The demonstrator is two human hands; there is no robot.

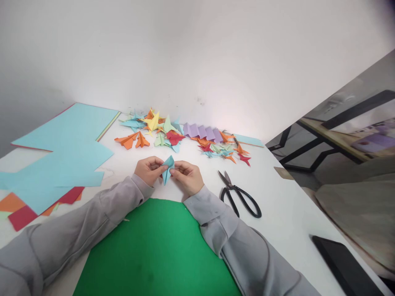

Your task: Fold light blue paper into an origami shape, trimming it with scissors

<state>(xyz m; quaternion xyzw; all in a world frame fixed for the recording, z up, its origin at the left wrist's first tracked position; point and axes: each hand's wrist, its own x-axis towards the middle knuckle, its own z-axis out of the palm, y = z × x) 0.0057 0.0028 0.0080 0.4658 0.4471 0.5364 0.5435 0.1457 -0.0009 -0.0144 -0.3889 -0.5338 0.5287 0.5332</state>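
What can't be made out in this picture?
All in the head view:
Folded blue paper: far side turned away; fingers of the left hand and right hand cover parts of its edges.
Heaped paper shapes: overlapping, so no sure count.
Green sheet: cut off by the bottom edge, partly covered by grey sleeves.
Black flat device: near end cut off by the bottom edge.
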